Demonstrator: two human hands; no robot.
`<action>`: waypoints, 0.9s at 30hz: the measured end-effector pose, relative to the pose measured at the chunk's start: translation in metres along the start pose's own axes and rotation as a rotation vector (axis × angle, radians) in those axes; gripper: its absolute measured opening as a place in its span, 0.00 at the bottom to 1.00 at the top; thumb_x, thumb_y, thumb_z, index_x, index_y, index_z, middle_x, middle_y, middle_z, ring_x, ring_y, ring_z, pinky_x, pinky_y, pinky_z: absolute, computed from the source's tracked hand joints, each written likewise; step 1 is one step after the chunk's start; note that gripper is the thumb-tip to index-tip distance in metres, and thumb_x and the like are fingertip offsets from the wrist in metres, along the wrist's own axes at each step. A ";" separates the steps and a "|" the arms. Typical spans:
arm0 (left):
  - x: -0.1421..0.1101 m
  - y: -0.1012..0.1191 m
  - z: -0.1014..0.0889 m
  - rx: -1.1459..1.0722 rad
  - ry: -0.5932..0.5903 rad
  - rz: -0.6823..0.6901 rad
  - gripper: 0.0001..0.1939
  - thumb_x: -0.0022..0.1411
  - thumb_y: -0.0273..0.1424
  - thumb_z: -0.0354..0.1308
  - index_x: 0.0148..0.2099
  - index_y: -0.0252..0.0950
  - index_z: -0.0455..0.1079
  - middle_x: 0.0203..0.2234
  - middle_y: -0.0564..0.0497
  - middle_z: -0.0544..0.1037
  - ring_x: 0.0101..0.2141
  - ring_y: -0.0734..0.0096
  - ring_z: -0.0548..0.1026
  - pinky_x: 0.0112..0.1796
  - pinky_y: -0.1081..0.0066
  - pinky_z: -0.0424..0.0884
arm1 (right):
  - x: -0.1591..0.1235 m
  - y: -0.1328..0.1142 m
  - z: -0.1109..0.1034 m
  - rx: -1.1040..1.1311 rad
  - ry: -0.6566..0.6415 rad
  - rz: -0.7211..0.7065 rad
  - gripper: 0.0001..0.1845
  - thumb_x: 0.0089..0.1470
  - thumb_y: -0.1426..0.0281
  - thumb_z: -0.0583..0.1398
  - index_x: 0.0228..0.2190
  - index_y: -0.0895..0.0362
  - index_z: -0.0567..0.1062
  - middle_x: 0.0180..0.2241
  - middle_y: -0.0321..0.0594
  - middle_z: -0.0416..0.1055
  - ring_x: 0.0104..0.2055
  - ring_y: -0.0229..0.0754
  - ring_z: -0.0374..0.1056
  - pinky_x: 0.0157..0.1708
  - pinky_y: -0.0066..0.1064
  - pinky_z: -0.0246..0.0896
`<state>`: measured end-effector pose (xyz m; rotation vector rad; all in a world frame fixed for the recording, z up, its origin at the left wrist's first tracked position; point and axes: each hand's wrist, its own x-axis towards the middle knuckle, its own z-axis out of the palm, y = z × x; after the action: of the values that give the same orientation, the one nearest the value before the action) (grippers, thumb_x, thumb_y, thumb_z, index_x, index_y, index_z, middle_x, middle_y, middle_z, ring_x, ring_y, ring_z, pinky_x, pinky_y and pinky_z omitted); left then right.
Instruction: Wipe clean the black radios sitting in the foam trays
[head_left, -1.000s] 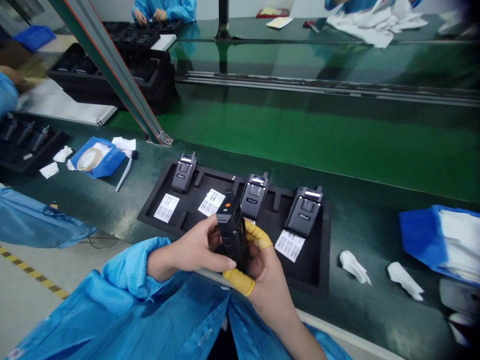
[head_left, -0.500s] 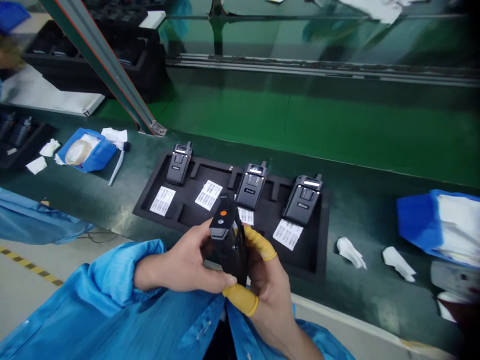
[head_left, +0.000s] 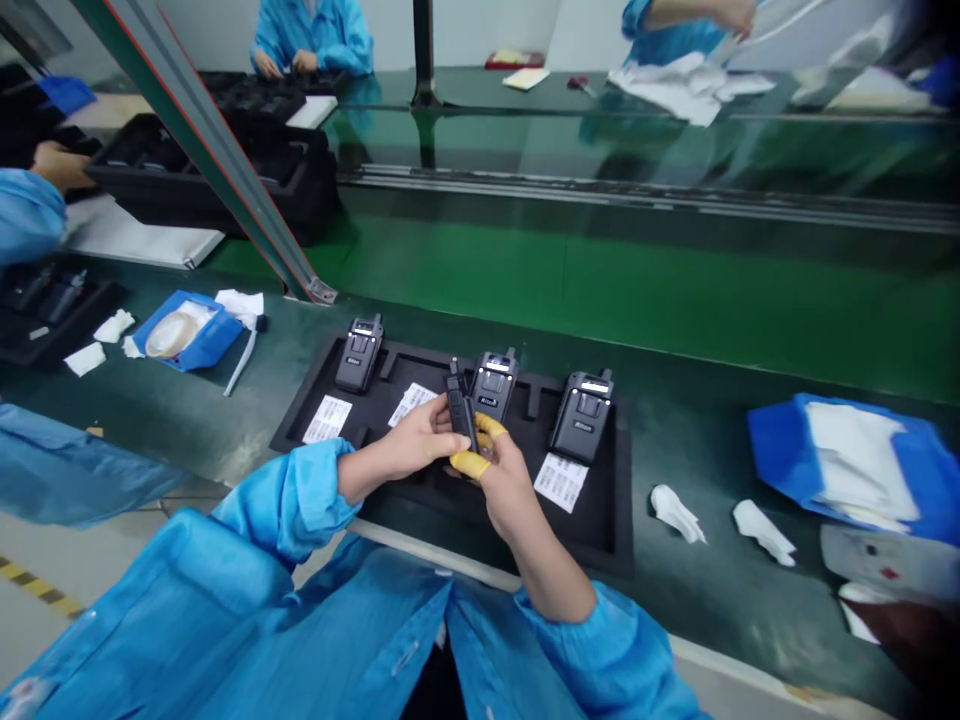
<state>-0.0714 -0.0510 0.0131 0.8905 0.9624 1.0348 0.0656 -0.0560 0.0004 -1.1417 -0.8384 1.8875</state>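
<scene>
Both my hands hold a small black walkie-talkie (head_left: pixel 459 410) upright and edge-on, its stubby antenna pointing up. My left hand (head_left: pixel 409 446) grips it from the left. My right hand (head_left: pixel 507 480) wears yellow finger cots on two fingers and pinches it from the right. Below them lies a black foam tray (head_left: pixel 592 530). Its slots hold several similar walkie-talkies, one at the left (head_left: pixel 359 353), one in the middle (head_left: pixel 493 385) and one at the right (head_left: pixel 583 415). White printed labels (head_left: pixel 560 482) lie in the tray, and my hands hide part of it.
A green conveyor belt (head_left: pixel 600 275) runs behind the tray past a slanted metal strut (head_left: pixel 202 150). White wipes (head_left: pixel 675 513) and a blue-and-white packet (head_left: pixel 847 465) lie right; a blue holder with a tape roll (head_left: pixel 184 333) lies left. Co-workers (head_left: pixel 311 38) sit beyond.
My hands have moved farther out over the tray, and the walkie-talkie has turned from showing its top to standing edge-on. The view has shifted slightly, bringing more of the far bench in.
</scene>
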 end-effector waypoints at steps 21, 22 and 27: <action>-0.035 0.015 0.008 -0.022 -0.107 0.067 0.30 0.52 0.39 0.68 0.56 0.37 0.67 0.51 0.41 0.73 0.51 0.54 0.71 0.54 0.57 0.62 | -0.043 -0.018 0.001 -0.026 -0.151 -0.067 0.44 0.35 0.66 0.71 0.54 0.48 0.63 0.57 0.42 0.65 0.58 0.51 0.63 0.59 0.48 0.57; -0.036 0.016 0.008 -0.012 -0.123 0.065 0.31 0.52 0.38 0.68 0.56 0.38 0.66 0.52 0.41 0.72 0.52 0.54 0.71 0.54 0.57 0.62 | -0.044 -0.017 0.002 -0.027 -0.146 -0.075 0.43 0.35 0.67 0.71 0.54 0.48 0.63 0.56 0.42 0.66 0.58 0.51 0.63 0.59 0.48 0.57; -0.041 0.023 0.010 -0.010 -0.175 0.041 0.32 0.53 0.37 0.67 0.59 0.38 0.64 0.53 0.40 0.71 0.53 0.53 0.70 0.52 0.57 0.65 | -0.050 -0.017 0.002 -0.026 -0.130 -0.082 0.40 0.37 0.67 0.70 0.53 0.49 0.63 0.53 0.44 0.68 0.56 0.52 0.65 0.55 0.48 0.62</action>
<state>-0.0773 -0.0850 0.0456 0.9790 0.7950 0.9777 0.0839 -0.0906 0.0358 -0.9932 -0.9694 1.9032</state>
